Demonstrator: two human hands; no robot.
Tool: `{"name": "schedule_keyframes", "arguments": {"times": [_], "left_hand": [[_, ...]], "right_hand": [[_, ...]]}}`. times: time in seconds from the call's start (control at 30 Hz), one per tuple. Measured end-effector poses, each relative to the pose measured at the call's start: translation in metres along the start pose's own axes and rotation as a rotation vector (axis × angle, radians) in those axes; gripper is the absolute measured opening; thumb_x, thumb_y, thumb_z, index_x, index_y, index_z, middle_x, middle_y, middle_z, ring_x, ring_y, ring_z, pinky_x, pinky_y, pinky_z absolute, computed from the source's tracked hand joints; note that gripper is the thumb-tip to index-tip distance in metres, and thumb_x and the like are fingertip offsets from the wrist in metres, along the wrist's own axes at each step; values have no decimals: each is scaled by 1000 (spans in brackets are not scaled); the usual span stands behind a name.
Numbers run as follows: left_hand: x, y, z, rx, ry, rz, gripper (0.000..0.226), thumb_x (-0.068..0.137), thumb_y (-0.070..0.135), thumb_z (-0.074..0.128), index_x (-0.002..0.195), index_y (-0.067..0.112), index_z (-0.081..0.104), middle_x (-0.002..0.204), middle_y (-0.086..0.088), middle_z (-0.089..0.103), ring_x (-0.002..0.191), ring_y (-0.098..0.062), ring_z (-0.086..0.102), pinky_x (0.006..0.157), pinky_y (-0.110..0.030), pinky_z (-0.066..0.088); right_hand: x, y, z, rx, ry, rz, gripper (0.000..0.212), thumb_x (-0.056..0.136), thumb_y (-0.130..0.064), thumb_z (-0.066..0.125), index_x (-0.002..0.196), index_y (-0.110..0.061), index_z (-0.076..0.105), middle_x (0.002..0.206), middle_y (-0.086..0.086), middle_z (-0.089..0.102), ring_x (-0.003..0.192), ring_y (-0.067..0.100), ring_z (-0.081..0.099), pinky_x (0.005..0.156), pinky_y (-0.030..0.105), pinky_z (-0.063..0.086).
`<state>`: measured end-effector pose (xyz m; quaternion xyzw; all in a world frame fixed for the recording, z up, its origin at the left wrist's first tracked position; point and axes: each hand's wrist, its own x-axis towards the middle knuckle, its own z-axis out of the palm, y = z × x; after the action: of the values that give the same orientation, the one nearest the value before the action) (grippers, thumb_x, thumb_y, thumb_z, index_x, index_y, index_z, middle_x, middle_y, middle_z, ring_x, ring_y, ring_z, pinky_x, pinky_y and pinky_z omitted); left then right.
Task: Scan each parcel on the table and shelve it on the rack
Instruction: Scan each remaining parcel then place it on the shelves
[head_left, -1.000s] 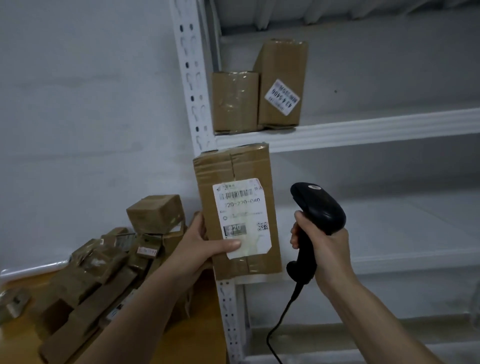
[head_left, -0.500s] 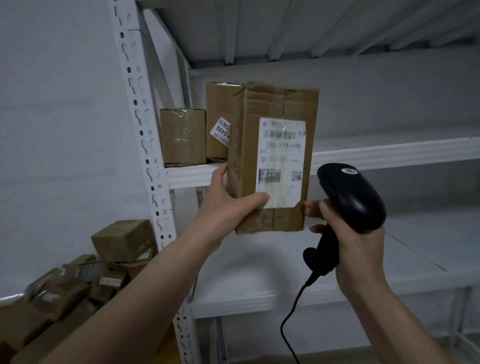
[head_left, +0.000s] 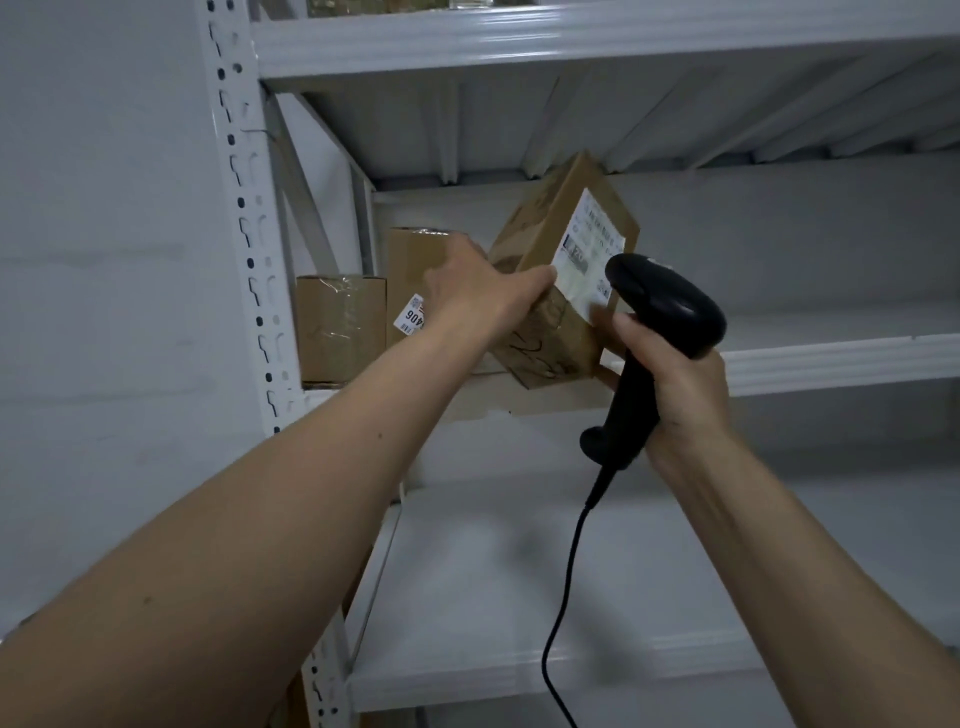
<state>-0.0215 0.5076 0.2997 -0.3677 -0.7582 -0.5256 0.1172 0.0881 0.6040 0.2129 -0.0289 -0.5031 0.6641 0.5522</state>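
Rack upright (head_left: 244, 218) at far left; white shelves run rightward from it.

On the middle shelf (head_left: 831, 358), at its left end, two cardboard parcels are already stood: a short taped one (head_left: 340, 327), and just beside it a taller one (head_left: 410, 270) with a small white sticker. These count as shelved.

Left hand (head_left: 478, 291) is clamped on a third parcel (head_left: 550, 280), thumb laid across its labelled face, fingers wrapped behind. The parcel is tilted, top leaning right and away, its lower corner at or just over the shelf lip; contact with the shelf cannot be told. It sits just right of the taller box.

Right hand (head_left: 670, 384) is closed round the handle of a black corded scanner (head_left: 660, 322), whose head is close against the parcel's label.

Judgement: this parcel is mid-placement, to be stood upright and released. The table is out of view, so the count of remaining parcels cannot be given. Shelf space to the right appears unoccupied.
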Motion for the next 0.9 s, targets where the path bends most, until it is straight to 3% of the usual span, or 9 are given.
{"name": "schedule_keyframes", "arguments": {"times": [0.1,0.2,0.37,0.53,0.63,0.73,0.9], "left_hand": [[4,4,5,85,1,-24,64,73,52,70,121,18,45,126,-8,32,93,-24,49,79,-34,46],[5,1,14,123,18,46,57,73,45,73,117,20,47,119,-5,25,110,-32,47,94,-39,47],[8,-8,27,242,98,154,58,79,27,77,129,21,47,131,-9,29,119,-29,35,94,-32,36],[15,-20,32,425,192,272,56,83,9,73,132,21,49,132,-8,33,118,-26,36,83,-26,31],[18,-25,35,497,233,313,55,83,2,69,132,20,50,130,-9,35,116,-25,37,80,-27,33],[20,-30,38,487,221,300,60,84,1,68,137,19,46,129,-10,35,117,-26,39,80,-27,33],[22,-37,43,446,167,275,69,88,6,65,147,24,34,130,-11,35,120,-26,39,88,-31,39]], "right_hand": [[15,1,2,-25,-28,53,18,79,-12,76,94,-21,72,99,8,76,97,24,71,92,50,54],[27,6,3,-93,-29,101,14,80,-12,75,92,-18,70,97,12,75,98,27,70,95,49,53],[39,13,10,-169,-31,127,9,84,-14,72,89,-18,66,87,5,74,91,22,69,92,40,53],[44,26,16,-233,40,119,13,82,-20,75,86,-21,63,86,3,66,86,17,63,71,29,48],[42,35,22,-185,43,146,10,82,-17,74,86,-18,66,89,9,70,89,24,67,80,34,52],[43,41,31,-160,28,174,9,82,-15,74,87,-16,67,97,15,72,93,27,68,85,37,54],[45,47,36,-151,45,177,9,82,-16,74,86,-18,66,85,4,71,82,17,67,68,25,50]]}}
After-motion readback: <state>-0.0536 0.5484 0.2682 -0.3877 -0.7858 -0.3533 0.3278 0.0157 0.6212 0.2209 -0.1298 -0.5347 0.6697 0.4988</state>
